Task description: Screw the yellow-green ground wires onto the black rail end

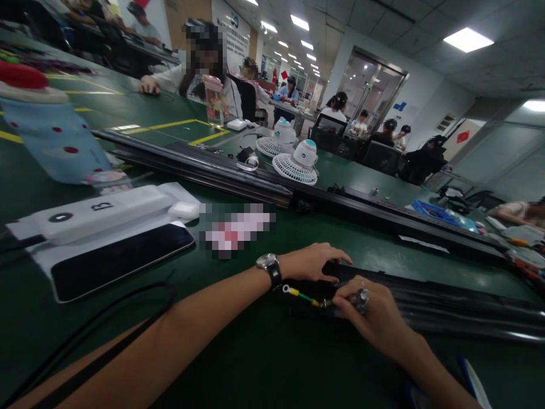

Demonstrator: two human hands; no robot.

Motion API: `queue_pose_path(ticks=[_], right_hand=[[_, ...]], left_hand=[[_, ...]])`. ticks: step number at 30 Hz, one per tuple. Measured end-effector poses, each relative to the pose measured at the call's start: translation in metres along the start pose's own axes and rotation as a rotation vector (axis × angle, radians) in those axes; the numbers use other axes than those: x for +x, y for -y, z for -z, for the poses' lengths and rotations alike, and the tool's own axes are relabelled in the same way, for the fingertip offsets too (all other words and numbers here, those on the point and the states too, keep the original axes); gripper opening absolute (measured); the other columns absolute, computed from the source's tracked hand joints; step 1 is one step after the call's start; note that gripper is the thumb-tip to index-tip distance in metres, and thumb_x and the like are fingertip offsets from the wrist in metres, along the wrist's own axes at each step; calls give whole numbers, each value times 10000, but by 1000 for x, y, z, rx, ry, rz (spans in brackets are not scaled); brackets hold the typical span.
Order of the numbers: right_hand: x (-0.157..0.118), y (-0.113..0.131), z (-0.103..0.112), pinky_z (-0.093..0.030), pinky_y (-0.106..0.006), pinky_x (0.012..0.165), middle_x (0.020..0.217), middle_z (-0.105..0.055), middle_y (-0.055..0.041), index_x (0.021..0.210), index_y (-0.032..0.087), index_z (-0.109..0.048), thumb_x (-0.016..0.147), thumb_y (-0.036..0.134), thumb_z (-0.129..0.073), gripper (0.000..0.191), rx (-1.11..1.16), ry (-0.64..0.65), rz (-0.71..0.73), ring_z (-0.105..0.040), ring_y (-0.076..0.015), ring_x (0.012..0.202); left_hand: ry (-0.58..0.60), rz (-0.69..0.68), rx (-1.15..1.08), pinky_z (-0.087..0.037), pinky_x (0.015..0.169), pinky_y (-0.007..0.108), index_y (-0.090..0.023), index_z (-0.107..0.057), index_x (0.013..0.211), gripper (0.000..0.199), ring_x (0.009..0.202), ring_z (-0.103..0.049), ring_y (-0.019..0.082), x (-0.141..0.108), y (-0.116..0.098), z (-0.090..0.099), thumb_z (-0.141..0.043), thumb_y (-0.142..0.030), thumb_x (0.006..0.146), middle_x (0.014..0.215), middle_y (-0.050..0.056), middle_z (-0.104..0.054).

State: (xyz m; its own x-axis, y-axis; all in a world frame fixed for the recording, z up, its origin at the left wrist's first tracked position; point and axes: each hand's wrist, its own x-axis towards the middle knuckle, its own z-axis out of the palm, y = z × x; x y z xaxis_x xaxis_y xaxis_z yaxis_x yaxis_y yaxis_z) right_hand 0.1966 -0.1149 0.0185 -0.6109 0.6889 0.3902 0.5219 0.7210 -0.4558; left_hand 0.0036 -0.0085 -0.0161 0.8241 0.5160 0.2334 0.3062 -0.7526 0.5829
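Observation:
My left hand (313, 262), with a watch on its wrist, bends its thumb and fingers about the near end of a long black rail (451, 295). Close to it, my right hand (377, 309) is closed in a pinch over the same end. A short green and yellow wire (304, 296) with a ring terminal at its free end sticks out to the left of the right fingertips. Its other end meets small metal parts at those fingertips. Something silvery shows among the right fingers, but I cannot make out what they grip.
Behind my hands, more black rails (204, 167) cross the green table. Left lie a phone (123, 261), a white power strip-like box (106, 210) and a blue bottle (55, 136). Two white fans (298, 162) stand beyond. A person (204, 74) sits opposite; several others sit farther back.

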Motion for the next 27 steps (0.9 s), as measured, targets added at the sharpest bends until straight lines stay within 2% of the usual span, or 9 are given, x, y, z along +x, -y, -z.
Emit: queue_pose_path(ticks=[3,10,14,20,27], right_hand=[[0,-4,2,-457,-279,660,768,-659,-15,888,208,-623,962,206,-548,106,-57,-19,16,-601,-150,692],[0,0,2,-448,-291,649,769,-647,-16,902,215,-603,965,199,-550,84,-12,25,62,-583,-153,693],[-1,-4,0,-444,-288,650,763,-642,-10,896,215,-600,966,204,-556,83,-21,41,26,-579,-148,684],[-6,-8,4,-442,-274,621,739,-632,-10,875,209,-611,961,199,-558,102,-57,-26,-6,-587,-144,659],[-4,-1,3,-465,-280,634,738,-651,-13,862,208,-604,962,212,-552,113,0,14,6,-603,-147,667]], left_hand=[[-10,8,-4,-410,903,321,-303,-548,1280,493,1048,-548,215,1,1,-2,-731,-364,826,1149,29,-634],[-15,-4,5,-415,894,317,-299,-564,1265,503,1038,-553,215,2,1,-3,-756,-274,801,1126,23,-644],[-19,-13,7,-410,910,324,-295,-571,1256,469,1046,-553,215,3,0,-4,-738,-274,818,1137,25,-643],[-14,-30,-13,-400,953,356,-303,-535,1304,490,1078,-545,221,0,-3,0,-701,-265,845,1179,35,-629],[-7,-26,-26,-398,954,365,-303,-524,1317,476,1069,-543,220,0,-2,1,-671,-284,864,1158,33,-630]])
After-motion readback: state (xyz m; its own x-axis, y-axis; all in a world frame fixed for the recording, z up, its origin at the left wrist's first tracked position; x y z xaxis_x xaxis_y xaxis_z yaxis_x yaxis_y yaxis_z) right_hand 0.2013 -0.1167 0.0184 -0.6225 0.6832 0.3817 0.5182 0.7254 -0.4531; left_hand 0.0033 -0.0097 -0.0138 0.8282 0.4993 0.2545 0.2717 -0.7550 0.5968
